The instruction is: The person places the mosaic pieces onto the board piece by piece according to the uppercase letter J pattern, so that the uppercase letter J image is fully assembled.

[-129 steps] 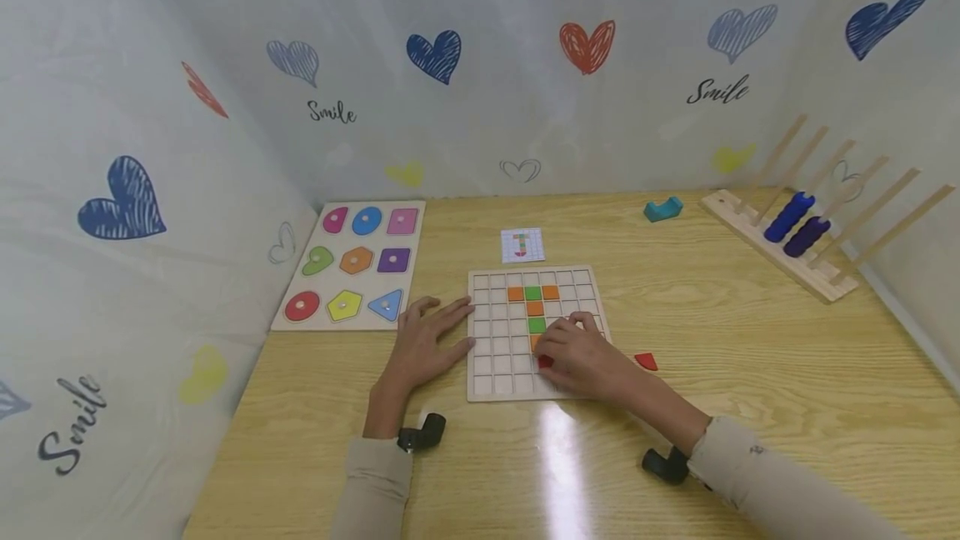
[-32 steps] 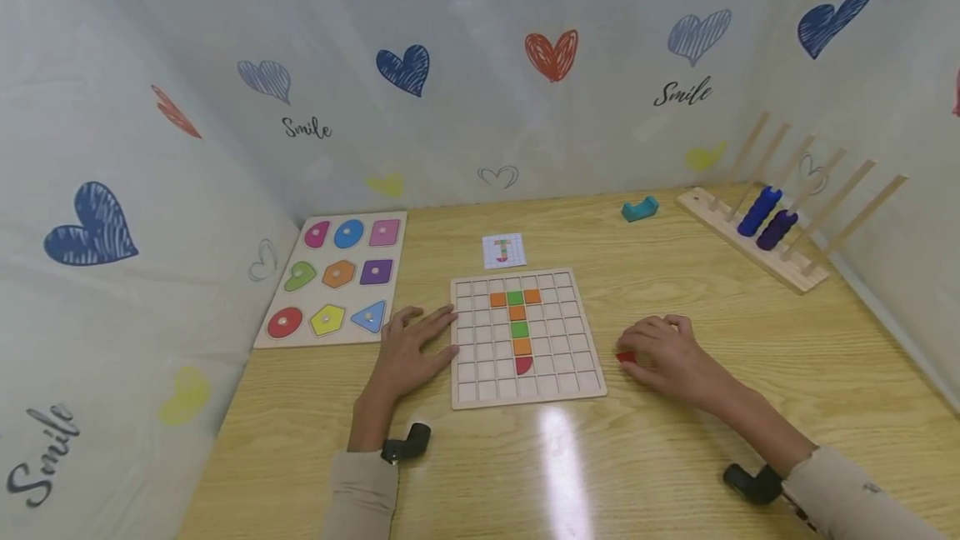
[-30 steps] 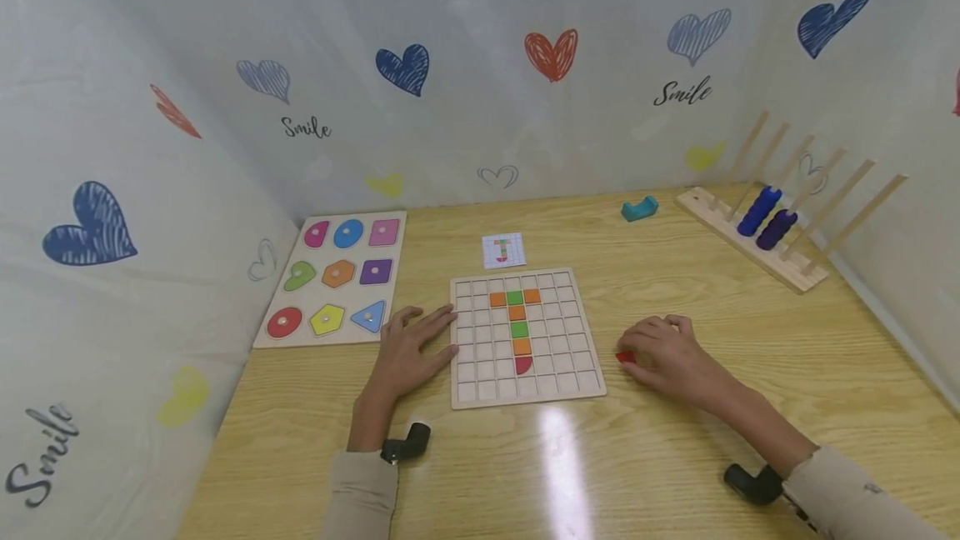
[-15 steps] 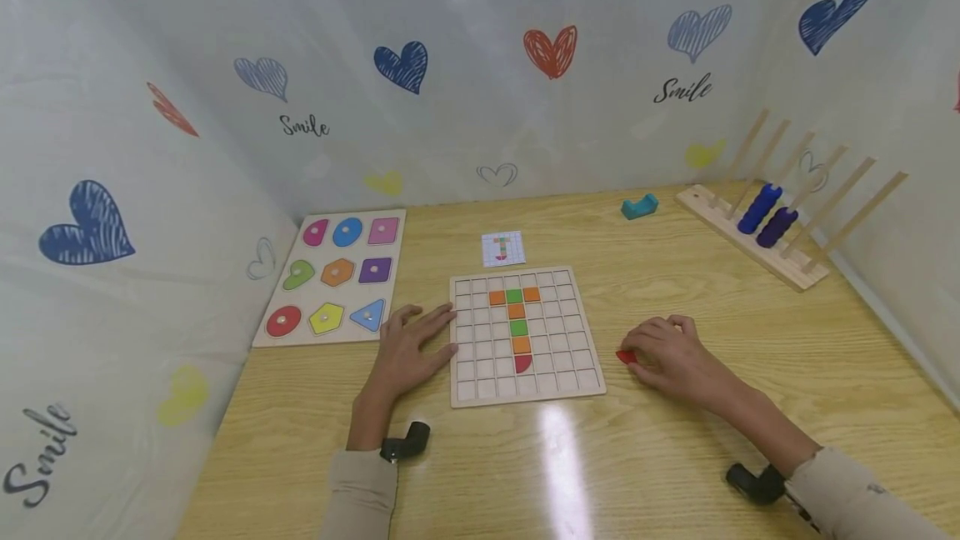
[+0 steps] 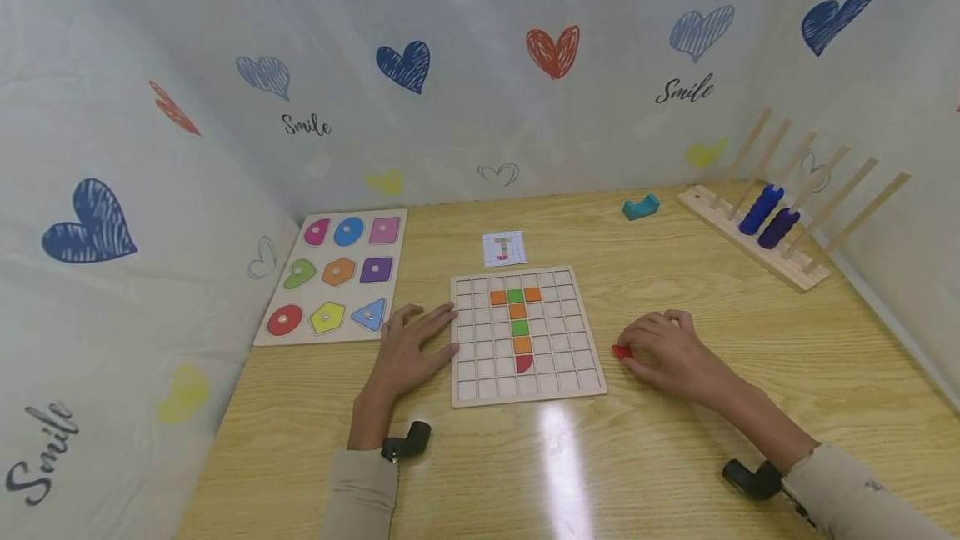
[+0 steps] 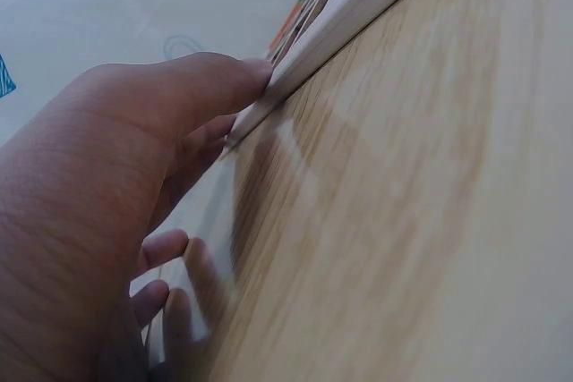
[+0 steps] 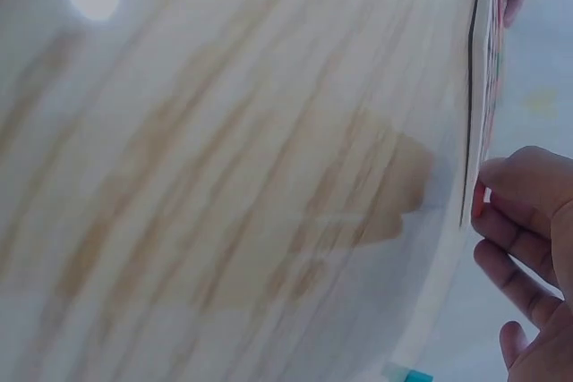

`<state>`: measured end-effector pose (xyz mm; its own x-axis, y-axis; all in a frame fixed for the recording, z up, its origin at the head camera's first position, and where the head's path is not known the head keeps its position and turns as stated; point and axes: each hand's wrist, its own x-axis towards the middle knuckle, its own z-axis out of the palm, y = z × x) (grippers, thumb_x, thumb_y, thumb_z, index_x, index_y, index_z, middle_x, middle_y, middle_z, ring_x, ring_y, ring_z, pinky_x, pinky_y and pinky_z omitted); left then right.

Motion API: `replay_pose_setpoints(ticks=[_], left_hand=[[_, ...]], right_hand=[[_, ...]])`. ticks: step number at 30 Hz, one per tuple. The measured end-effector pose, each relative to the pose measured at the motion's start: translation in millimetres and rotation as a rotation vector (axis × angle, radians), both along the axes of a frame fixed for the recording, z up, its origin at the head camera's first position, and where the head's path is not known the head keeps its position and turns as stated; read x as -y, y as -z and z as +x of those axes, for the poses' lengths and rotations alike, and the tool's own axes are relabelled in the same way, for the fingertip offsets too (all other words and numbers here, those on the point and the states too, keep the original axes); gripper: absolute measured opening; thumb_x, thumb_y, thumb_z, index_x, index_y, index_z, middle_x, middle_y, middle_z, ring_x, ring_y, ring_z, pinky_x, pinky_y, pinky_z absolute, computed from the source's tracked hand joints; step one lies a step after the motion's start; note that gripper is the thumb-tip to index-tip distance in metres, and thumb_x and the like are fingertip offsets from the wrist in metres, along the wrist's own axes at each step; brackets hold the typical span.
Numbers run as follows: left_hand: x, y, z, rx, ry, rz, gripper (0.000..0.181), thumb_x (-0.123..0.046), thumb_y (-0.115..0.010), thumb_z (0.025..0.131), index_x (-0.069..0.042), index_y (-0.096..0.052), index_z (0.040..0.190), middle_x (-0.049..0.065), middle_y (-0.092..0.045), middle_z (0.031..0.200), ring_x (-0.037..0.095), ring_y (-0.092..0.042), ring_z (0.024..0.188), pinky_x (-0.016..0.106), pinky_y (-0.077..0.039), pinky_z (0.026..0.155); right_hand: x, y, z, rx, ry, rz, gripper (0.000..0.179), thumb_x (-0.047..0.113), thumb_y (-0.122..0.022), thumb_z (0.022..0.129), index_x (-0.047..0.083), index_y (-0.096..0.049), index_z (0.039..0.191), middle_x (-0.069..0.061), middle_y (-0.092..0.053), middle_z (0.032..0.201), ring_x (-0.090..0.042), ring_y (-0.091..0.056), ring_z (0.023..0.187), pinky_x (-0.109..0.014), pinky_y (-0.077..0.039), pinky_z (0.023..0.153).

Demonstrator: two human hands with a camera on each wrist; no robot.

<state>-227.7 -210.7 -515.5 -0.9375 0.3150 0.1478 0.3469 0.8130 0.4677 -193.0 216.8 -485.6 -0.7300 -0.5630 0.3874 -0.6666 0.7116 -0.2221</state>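
Note:
A square wooden grid board (image 5: 480, 392) lies in the middle of the table, with orange and green square tiles set in a T shape. A red quarter-round tile (image 5: 523, 363) sits at the foot of that column. My left hand (image 5: 408, 355) touches the board's left edge with its thumb and fingertips, the fingers fairly straight. To the right of the board, my right hand (image 5: 671, 359) pinches a second red tile (image 5: 621, 352) between thumb and fingers; the right wrist view shows the tile's red edge (image 7: 479, 198) there. Most of this tile is hidden by the fingers.
Behind the board lies a small pattern card (image 5: 504, 248). A knobbed shape puzzle (image 5: 408, 227) stands at the left. At the right back are a teal curved block (image 5: 641, 207) and a wooden peg rack (image 5: 795, 273) with blue and purple pieces.
One red tile was placed in the board and released. My right hand then moved right to the second red tile, now pinched and shifted slightly. The left hand has kept its place at the board's edge.

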Motion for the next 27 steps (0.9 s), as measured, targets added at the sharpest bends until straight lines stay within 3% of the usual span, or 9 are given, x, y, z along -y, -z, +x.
replay_pose_setpoints(ticks=[27], left_hand=[[0.4,-0.2,0.1,-0.052,0.016,0.029,0.056,-0.047,-0.066,0.091,-0.028,-0.057,0.144,-0.015,-0.049,0.149,0.029,-0.034,0.135,0.056,-0.024,0.103]], right_hand=[[28,-9.2,-7.0,-0.01,-0.029,-0.017,0.017,0.013,-0.083,0.078,0.014,-0.074,0.092,0.004,-0.07,0.096,-0.021,-0.061,0.094,-0.056,-0.032,0.088]])
